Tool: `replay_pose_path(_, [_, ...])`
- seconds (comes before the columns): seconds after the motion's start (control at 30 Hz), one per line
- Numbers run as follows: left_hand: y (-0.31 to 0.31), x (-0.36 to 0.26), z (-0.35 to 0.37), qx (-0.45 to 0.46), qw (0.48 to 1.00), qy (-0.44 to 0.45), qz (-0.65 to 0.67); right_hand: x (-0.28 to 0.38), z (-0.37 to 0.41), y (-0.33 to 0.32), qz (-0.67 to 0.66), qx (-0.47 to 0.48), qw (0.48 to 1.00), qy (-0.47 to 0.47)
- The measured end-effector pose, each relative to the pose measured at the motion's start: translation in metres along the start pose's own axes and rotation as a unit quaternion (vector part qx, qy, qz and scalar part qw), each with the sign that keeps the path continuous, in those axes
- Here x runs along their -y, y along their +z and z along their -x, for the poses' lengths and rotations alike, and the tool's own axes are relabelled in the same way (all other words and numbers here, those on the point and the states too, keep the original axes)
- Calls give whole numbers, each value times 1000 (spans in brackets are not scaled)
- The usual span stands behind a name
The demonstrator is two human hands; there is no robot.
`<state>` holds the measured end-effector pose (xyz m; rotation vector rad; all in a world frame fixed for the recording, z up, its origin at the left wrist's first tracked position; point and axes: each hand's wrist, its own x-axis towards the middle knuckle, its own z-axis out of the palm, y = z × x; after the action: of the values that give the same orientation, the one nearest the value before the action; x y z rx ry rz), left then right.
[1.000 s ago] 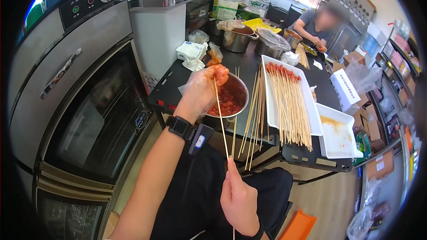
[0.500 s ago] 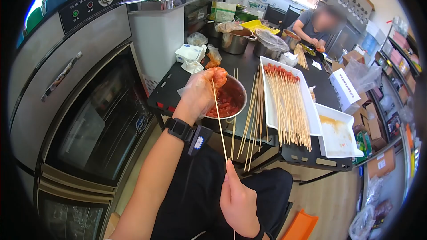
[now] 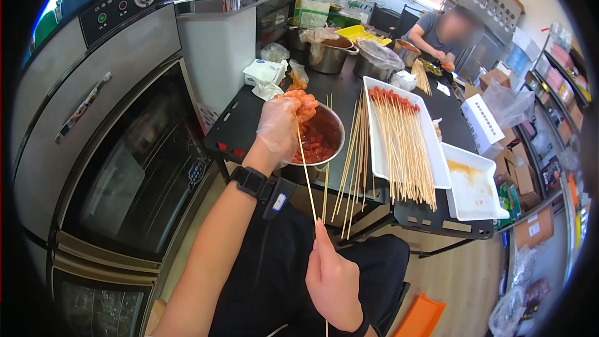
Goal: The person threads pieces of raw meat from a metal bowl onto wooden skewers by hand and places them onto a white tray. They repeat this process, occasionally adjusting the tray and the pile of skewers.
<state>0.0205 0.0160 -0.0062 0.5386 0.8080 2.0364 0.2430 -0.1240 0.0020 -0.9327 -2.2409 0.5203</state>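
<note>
1. L hand (image 3: 281,128): in a clear plastic glove, fingers closed on a meat piece (image 3: 303,103). The piece is red-orange, marinated, held just above near-L rim of the bowl (image 3: 340,130).
2. R hand (image 3: 334,282): bare, clenched round lower part of a bamboo skewer (image 3: 306,171), thumb up along the stick.
3. Skewer runs up & slightly L, tip at the meat piece in L hand. Can't tell if tip is already in the meat.
4. Bowl: metal, on near-L part of the black bench (image 3: 240,126), holds more red marinated meat.
5. Black watch (image 3: 251,181) on L wrist, w/ a small dark device clipped just beside it.
6. Loose bare skewers (image 3: 354,156) lie on bench betw. bowl & white tray (image 3: 373,150), ends sticking out over near edge.
7. White tray: long, holds many loaded skewers (image 3: 405,143), meat at far end, sticks pointing toward the person.
8. 2nd white tray (image 3: 474,203) touches 1st on its R, at near corner of bench, w/ yellowish residue inside.
9. Far part of bench: tissue box (image 3: 265,72), a metal pot (image 3: 331,55) w/ plastic film over it, another just R of it.
10. Another person (image 3: 437,32) sits at far end, hands at own skewers, well apart.
11. Big oven (image 3: 118,175) w/ glass door stands L of bench.
</note>
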Motion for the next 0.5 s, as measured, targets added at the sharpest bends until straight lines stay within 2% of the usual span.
replay_pose_path(0.17, [-2,1,1,18,999,25,33,-4,-1,4,26,29,999,15])
replay_pose_path(0.23, [-4,-2,0,49,997,-52,28,-7,-3,5,42,25,999,5])
replay_pose_path(0.27, [-5,-1,-2,49,997,-52,28,-8,-3,5,51,23,998,-5])
replay_pose_path(0.33, [-6,2,-7,-21,990,-135,30,-11,-3,5,62,22,998,-17])
replay_pose_path(0.37, [-3,-1,-2,-22,990,-135,32,-13,-3,5,77,26,996,-24])
replay_pose_path(0.4, [2,-7,9,16,991,-85,-100,-15,-2,4,92,30,995,-29])
replay_pose_path(0.43, [5,-9,16,54,971,-34,-231,-17,-1,3,94,31,995,-29])
replay_pose_path(0.47, [3,-8,18,54,971,-34,-229,-19,0,2,103,37,993,-34])
replay_pose_path(0.5, [0,-7,20,88,963,12,-255,-21,0,1,113,41,992,-38])
